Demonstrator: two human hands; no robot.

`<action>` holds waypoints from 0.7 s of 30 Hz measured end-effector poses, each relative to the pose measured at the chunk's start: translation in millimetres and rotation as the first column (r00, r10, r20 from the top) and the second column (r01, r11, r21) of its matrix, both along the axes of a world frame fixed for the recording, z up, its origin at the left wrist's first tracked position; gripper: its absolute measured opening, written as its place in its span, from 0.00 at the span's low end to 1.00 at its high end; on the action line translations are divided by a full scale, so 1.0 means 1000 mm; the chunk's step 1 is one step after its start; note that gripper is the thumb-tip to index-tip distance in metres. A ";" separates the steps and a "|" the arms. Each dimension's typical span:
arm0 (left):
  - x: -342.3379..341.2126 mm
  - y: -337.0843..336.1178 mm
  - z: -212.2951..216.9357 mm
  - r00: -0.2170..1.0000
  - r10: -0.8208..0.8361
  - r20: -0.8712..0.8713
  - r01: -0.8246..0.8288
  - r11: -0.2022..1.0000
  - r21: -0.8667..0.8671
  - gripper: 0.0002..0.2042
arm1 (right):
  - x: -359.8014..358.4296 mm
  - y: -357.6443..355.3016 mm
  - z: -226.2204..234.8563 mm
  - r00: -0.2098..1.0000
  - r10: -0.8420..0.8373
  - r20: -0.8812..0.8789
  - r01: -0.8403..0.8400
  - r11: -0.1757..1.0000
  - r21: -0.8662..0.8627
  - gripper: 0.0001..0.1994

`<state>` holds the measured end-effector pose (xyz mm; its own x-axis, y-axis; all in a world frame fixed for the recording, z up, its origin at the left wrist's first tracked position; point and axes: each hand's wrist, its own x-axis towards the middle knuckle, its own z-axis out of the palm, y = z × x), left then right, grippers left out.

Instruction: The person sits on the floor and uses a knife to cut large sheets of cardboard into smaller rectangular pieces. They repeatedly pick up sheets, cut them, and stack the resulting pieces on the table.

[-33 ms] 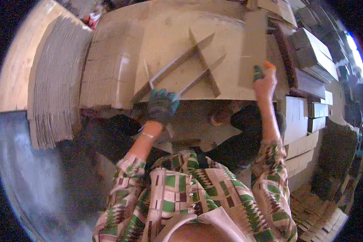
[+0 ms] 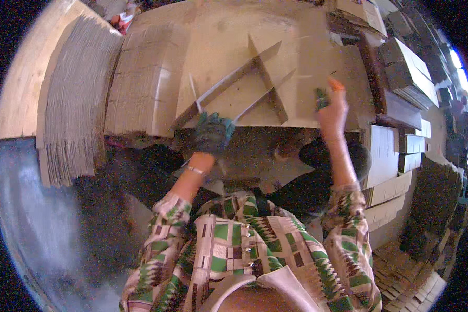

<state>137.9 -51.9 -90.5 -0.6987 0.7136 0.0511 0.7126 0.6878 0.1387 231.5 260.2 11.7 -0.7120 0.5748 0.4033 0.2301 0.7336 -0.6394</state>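
Observation:
My left hand (image 2: 211, 134), in a grey-green glove, is at the near edge of the wooden tabletop (image 2: 229, 52). Its fingers are closed on the near ends of crossed brown cardboard strips (image 2: 221, 88), which slot together into a slanting lattice on the tabletop. To the right, my right hand (image 2: 332, 112) is raised over the table, with an orange cover on one finger and green on another. Pinched in it is a cardboard strip (image 2: 309, 65), smeared by motion. Part of the grip is hidden by the blur.
Left of the lattice stand tight rows of cardboard pieces (image 2: 138, 83) and a grey-brown stack (image 2: 78, 99). On the right are more flat cardboard (image 2: 352, 78), a dark upright edge (image 2: 372, 73) and bundled cardboard (image 2: 408, 70). My knees are under the table edge.
My right hand has shifted left toward the lattice, and the blurred cardboard strip has moved with it. My left hand stays on the crossed strips. The whole view has shifted slightly.

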 end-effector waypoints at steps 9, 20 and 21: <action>-0.013 0.041 -0.010 0.993 0.003 0.118 -0.008 0.999 0.039 0.11 | 0.001 -0.095 -0.051 0.847 0.439 0.300 -0.466 0.885 0.020 0.55; -0.006 0.047 -0.015 0.993 0.092 0.073 -0.100 0.989 0.113 0.12 | -0.015 -0.105 -0.100 0.815 0.391 0.428 -0.473 0.875 0.101 0.48; -0.010 0.049 -0.017 0.988 0.092 0.125 -0.096 0.995 0.029 0.13 | -0.016 -0.105 -0.104 0.808 0.383 0.447 -0.476 0.872 0.113 0.46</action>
